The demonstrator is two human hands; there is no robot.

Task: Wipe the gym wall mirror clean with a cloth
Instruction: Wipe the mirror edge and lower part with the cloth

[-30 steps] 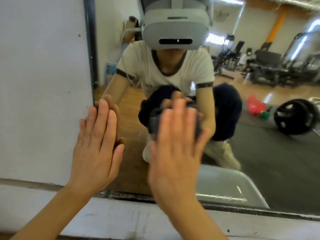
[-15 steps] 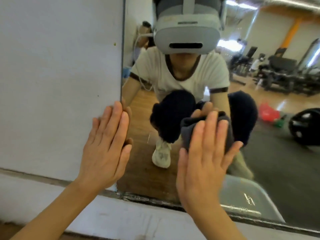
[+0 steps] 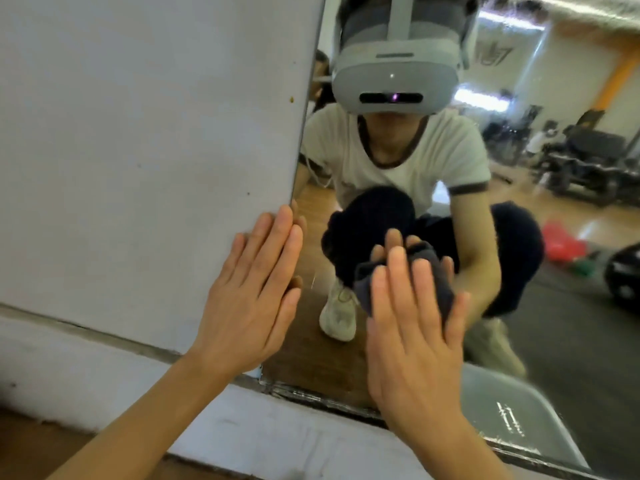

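Observation:
The wall mirror (image 3: 554,323) fills the right of the view, its left edge running down beside a white wall. A dark grey cloth (image 3: 436,271) is pressed flat against the glass near the mirror's lower left by my right hand (image 3: 412,341), fingers spread over it. My left hand (image 3: 252,296) lies flat and empty across the mirror's left edge, partly on the wall. The glass reflects a crouching person in a headset, and both hands.
The white wall (image 3: 138,150) takes up the left. A worn white ledge (image 3: 277,434) runs under the mirror's bottom edge. Wooden floor (image 3: 27,441) shows at the lower left. Gym machines, a weight plate and a red object appear only as reflections.
My right hand has slid the cloth to the right and slightly down on the glass. The view has shifted so the mirror's edge sits further right. My left hand stays flat at that edge.

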